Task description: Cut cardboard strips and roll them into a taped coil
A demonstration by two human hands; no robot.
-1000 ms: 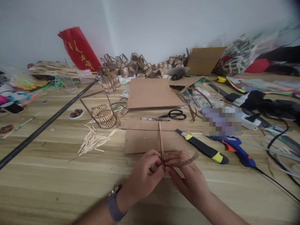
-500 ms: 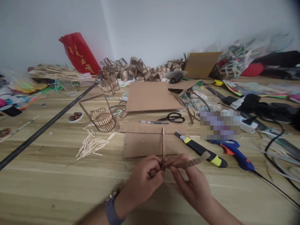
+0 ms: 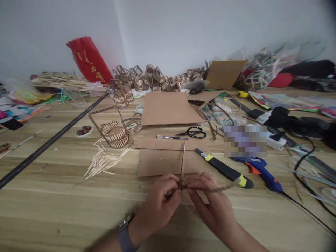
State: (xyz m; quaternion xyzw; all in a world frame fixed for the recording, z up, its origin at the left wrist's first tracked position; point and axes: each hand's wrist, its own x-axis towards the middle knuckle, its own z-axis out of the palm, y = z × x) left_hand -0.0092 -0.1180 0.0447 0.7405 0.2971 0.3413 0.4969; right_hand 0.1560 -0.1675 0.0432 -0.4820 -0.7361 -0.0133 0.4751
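I take the two hands as the centre of the clock, with twelve straight ahead. The left hand (image 3: 162, 199) is closed, thumb and bent fingers pinching the near end of a straight brown strip (image 3: 183, 161), which points to twelve. The right hand (image 3: 214, 199) meets it with its fingers together, and it seems to grip a curved strip (image 3: 227, 187), whose blurred tail goes out toward three. Whether the two strips are one piece, I cannot tell, because the fingers hide the meeting place. The fingertips press close together probably so that this narrow place does not slip.

The utility knife (image 3: 224, 168) at two and the glue gun (image 3: 262, 171) between two and three lie, I suppose, for easy reach of the right hand. The cardboard pieces (image 3: 157, 162) at twelve perhaps protect the table (image 3: 78, 217).

Now I count: one knife, one glue gun, one pair of scissors (image 3: 189, 133) and one pen (image 3: 172, 137), both near twelve. At ten there are one large basket (image 3: 119, 140) with a tall handle and, farther, one white bowl (image 3: 84, 135) of brown balls. The pale sticks (image 3: 101, 164) toward half past nine overlap too much for counting.
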